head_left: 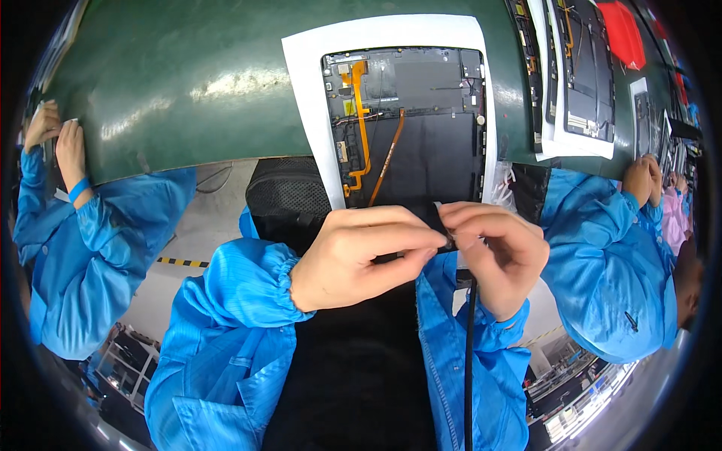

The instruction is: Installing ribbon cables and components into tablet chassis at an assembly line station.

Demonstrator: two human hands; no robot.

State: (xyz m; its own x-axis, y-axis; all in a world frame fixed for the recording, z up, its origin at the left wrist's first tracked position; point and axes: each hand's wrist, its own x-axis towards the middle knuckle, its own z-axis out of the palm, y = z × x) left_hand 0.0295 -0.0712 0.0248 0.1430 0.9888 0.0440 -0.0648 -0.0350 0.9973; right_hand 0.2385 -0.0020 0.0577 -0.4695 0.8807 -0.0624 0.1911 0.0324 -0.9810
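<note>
Apparently both hands (pixel 368 252), almost closed, pinch a small dark piece (pixel 449 242) between them.

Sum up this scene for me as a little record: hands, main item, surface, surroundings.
Left hand: thumb and finger pinched together at a small dark piece, mostly hidden
Right hand: fingertips meeting the left ones at the same piece
Main item: open black panel with an orange ribbon and a thin brown strip
Under it: white sheet, reaching past the table edge
Surface: green table
Far right of table: more panels, red object
Neighbours: blue-clad co-workers on both sides
</note>
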